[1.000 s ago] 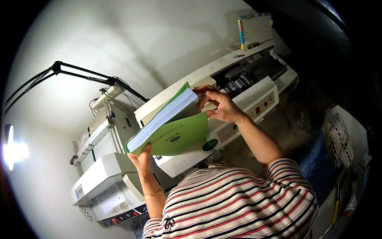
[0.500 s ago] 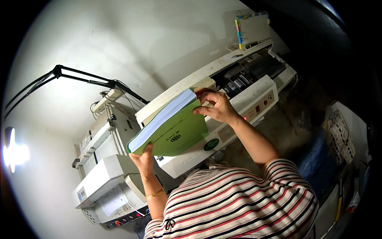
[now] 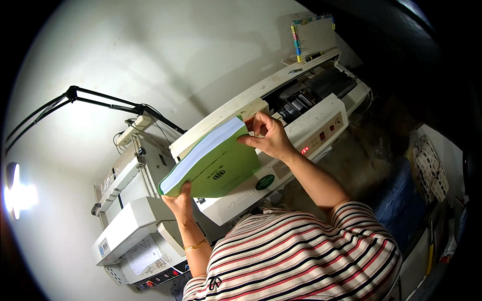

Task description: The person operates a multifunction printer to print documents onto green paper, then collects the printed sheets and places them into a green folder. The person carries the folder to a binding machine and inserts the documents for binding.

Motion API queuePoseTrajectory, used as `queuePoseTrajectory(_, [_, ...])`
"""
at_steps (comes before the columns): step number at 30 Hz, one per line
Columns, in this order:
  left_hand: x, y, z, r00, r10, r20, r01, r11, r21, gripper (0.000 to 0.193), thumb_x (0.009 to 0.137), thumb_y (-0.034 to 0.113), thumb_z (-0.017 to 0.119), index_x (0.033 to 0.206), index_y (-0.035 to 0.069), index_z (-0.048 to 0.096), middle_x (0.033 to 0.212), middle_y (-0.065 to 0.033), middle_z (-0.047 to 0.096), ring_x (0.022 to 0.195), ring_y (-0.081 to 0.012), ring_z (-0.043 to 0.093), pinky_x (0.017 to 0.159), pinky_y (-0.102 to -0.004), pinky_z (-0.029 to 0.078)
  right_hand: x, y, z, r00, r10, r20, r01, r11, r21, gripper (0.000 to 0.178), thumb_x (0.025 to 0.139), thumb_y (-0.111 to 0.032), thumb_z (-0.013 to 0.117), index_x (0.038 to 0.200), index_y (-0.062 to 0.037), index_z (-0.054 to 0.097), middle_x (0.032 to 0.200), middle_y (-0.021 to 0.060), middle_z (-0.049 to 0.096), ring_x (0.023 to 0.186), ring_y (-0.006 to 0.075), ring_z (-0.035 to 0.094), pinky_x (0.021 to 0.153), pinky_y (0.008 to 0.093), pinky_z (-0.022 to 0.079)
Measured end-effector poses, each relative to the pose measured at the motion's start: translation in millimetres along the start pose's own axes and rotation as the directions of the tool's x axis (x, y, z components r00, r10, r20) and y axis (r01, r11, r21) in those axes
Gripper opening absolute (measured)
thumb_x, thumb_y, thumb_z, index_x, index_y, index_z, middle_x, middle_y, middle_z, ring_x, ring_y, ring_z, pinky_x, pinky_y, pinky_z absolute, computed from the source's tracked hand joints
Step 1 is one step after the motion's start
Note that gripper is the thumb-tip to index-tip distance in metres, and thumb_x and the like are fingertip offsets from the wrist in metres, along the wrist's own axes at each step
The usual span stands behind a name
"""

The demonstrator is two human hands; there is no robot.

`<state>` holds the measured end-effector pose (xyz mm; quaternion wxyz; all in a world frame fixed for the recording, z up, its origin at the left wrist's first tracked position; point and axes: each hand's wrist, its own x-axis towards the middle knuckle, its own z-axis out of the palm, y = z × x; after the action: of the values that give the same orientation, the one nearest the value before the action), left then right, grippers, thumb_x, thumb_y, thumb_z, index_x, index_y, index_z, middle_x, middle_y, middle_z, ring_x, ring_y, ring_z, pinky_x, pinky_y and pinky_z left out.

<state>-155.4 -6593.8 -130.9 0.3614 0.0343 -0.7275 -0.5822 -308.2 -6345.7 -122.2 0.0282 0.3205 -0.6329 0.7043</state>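
Note:
A thick book (image 3: 228,168) with a soft green cover is held tilted in front of me, its white page edges facing up and to the left. Dark print and an emblem show on the cover. My left hand (image 3: 179,201) grips the lower left corner, thumb on the cover and the other fingers mostly hidden beneath. At the upper right corner is my right hand (image 3: 271,139), its thumb pressed on the cover's edge and its fingers bent by the page ends. The book is above a long cream-coloured machine.
The cream machine (image 3: 251,103) has an open channel of dark parts, red buttons and a lit red display. A white machine (image 3: 133,226) stands at the left, under a black jointed lamp arm (image 3: 103,102). Blue wrapped material (image 3: 396,193) lies at the right.
My right thumb has slid left onto the cover's edge, and the cover corner, held slightly off the pages before, now lies closer to them. My left hand keeps its grip.

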Motion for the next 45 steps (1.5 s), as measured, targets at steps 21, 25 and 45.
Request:
queuePoseTrajectory(21, [-3.3, 5.4, -6.4, 0.998, -0.050, 0.039, 0.053, 0.997, -0.064, 0.035, 0.075, 0.011, 0.077, 0.101, -0.003, 0.059, 0.090, -0.0051, 0.064, 0.082, -0.0121, 0.058, 0.076, -0.0265, 0.047, 4.7, -30.0, -1.3, 0.927, 0.177, 0.331, -0.259, 0.939, 0.225, 0.026, 0.088, -0.005, 0.061, 0.111, -0.0013, 0.050, 0.101, 0.0058, 0.059, 0.096, 0.0134, 0.057, 0.069, 0.0280, 0.058])
queuePoseTrajectory(25, [-3.6, 4.3, -4.7, 0.999, -0.049, 0.022, 0.050, 0.995, -0.090, 0.036, 0.074, 0.010, 0.078, 0.101, -0.003, 0.059, 0.090, -0.0052, 0.064, 0.082, -0.0123, 0.058, 0.076, -0.0265, 0.047, -9.9, -23.2, 18.8, 0.997, 0.079, 0.025, -0.083, 0.981, 0.176, 0.040, 0.087, -0.002, 0.061, 0.118, -0.0019, 0.036, 0.110, 0.0114, 0.053, 0.103, 0.0178, 0.054, 0.073, 0.0296, 0.057])
queuePoseTrajectory(45, [-6.3, 4.8, -8.8, 0.997, -0.066, 0.030, 0.069, 0.991, -0.111, 0.039, 0.071, 0.010, 0.078, 0.101, -0.004, 0.058, 0.092, -0.0060, 0.063, 0.084, -0.0133, 0.058, 0.078, -0.0266, 0.046, 9.4, -33.1, 0.5, 0.911, 0.115, 0.396, -0.101, 0.993, -0.056, 0.034, 0.084, -0.017, 0.069, 0.110, -0.0031, 0.053, 0.103, 0.0077, 0.055, 0.103, 0.0213, 0.047, 0.089, 0.0344, 0.042])
